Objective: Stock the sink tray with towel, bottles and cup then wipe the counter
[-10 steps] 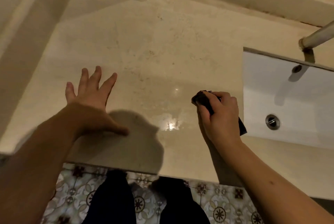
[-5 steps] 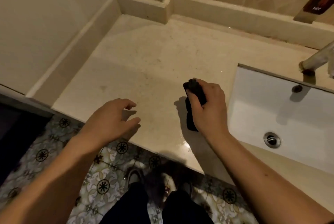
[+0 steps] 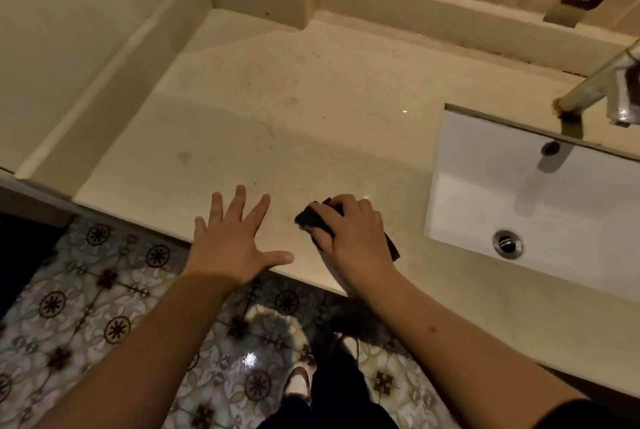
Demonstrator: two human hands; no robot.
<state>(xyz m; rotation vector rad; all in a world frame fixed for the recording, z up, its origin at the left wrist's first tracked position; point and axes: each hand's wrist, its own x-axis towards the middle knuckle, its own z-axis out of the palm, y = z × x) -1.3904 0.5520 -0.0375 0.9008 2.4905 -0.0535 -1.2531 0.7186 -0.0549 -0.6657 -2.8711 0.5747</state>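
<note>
My right hand [image 3: 349, 238] grips a small dark cloth [image 3: 313, 217] and presses it onto the beige stone counter [image 3: 277, 110] near the front edge, left of the sink. The cloth's other end sticks out behind the hand's heel. My left hand [image 3: 232, 238] lies flat beside it at the counter's front edge, fingers spread, holding nothing. No tray, bottles or cup are in view.
A white rectangular sink [image 3: 540, 207] with a metal drain [image 3: 508, 243] is set into the counter at the right, under a chrome tap [image 3: 602, 89]. A raised stone ledge [image 3: 398, 3] runs along the back and left. Patterned floor tiles [image 3: 86, 307] lie below.
My right hand has slid the cloth toward the front edge of the counter. My left hand has uncurled and now lies flat with fingers spread next to it.
</note>
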